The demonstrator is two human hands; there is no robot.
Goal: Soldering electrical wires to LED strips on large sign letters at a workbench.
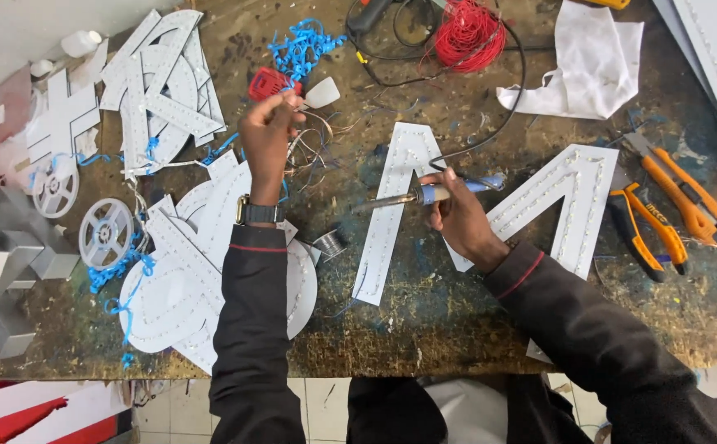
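Observation:
My right hand [459,218] grips a soldering iron [408,197] by its blue handle, tip pointing left over a white letter panel [391,222] studded with small lights. My left hand [266,136] is raised further back, fingers pinched on thin wires [309,152] beside a red tool [266,82] and a small white piece [323,93]. A black watch sits on that wrist. A second lit white letter panel [568,197] lies to the right of my right hand. A spool of solder [329,243] rests near my left forearm.
White letter cut-outs [161,90] pile at left, with empty reels [105,232] and blue strips [301,45]. Orange pliers and cutters [662,205] lie at right, a white cloth [592,66] and red wire coil [467,33] at the back. The bench's front edge [375,362] runs near me.

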